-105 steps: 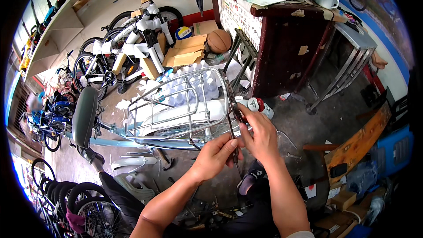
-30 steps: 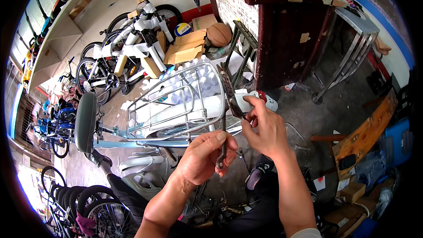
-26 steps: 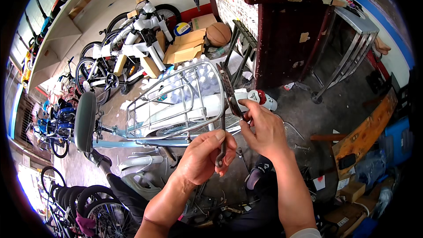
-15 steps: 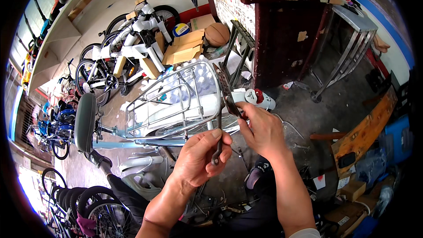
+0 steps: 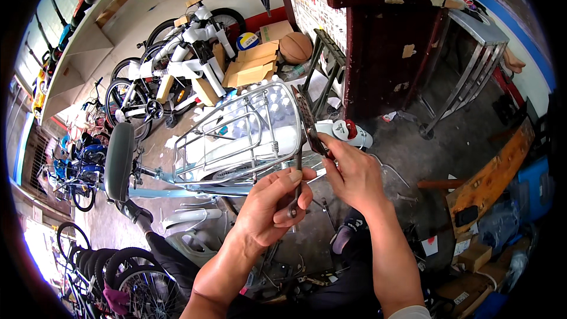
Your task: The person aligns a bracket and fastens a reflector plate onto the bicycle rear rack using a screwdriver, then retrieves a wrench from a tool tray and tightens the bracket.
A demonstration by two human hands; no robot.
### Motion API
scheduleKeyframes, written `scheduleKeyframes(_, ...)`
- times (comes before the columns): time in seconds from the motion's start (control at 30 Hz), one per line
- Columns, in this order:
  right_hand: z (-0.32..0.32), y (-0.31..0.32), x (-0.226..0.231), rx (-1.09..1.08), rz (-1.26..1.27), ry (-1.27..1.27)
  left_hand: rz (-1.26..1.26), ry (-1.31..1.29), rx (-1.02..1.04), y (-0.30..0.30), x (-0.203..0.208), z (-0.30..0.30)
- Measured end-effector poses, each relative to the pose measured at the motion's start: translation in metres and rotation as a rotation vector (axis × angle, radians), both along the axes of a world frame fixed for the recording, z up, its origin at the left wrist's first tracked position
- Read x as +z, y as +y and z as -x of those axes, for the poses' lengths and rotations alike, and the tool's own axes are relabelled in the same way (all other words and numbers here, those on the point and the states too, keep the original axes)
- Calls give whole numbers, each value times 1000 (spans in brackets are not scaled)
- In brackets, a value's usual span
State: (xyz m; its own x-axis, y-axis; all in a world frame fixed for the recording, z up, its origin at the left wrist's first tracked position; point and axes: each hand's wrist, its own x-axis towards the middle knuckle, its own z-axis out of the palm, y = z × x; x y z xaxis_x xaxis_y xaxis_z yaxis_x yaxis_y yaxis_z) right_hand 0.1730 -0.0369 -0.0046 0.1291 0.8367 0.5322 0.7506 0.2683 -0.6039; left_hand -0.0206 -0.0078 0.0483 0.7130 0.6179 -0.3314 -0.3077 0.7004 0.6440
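Observation:
A silver wire rear rack [image 5: 230, 133] sits over the white rear mudguard [image 5: 280, 137] of a light-blue bicycle [image 5: 158, 192]. Across the rack's rear end runs a dark, worn-looking flat metal piece [image 5: 306, 113]; whether it is fixed to the rack I cannot tell. My right hand [image 5: 356, 176] pinches the near end of this piece between thumb and fingers. Closed round a dark wrench [image 5: 298, 162] is my left hand [image 5: 274, 201]. The wrench stands nearly upright in the picture, its ring end below my fingers and its upper end close to the rack's rear corner.
The bicycle's dark saddle [image 5: 120, 159] is at the left. Wrapped bicycles [image 5: 183, 62], flattened cardboard [image 5: 253, 66] and a basketball [image 5: 295, 48] stand beyond the rack. A dark red cabinet [image 5: 390, 53] and metal stool [image 5: 481, 29] are at the far right. Tools and parts litter the floor below.
The whole view has shifted slightly. Both hands keep their grips, the left on the wrench and the right on the flat metal piece, with little movement against the rack.

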Motion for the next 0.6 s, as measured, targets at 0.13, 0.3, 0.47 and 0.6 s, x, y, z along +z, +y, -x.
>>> scheduleKeyframes(0.13, 2, 0, 2, -9, -17, -21, 14, -8, 6, 1, 0, -1)
scheduleKeyframes(0.3, 1, -1, 1, -14, 2, -42, -49, 61, 65, -5, 6, -5)
scheduleKeyframes(0.47, -3, -3, 4, -13, 6, -41, 38, 27, 53, 1, 3, -4)
scheduleKeyframes(0.6, 0, -3, 3, -20, 32, -60, -82, 165, 236, -5, -11, -6)
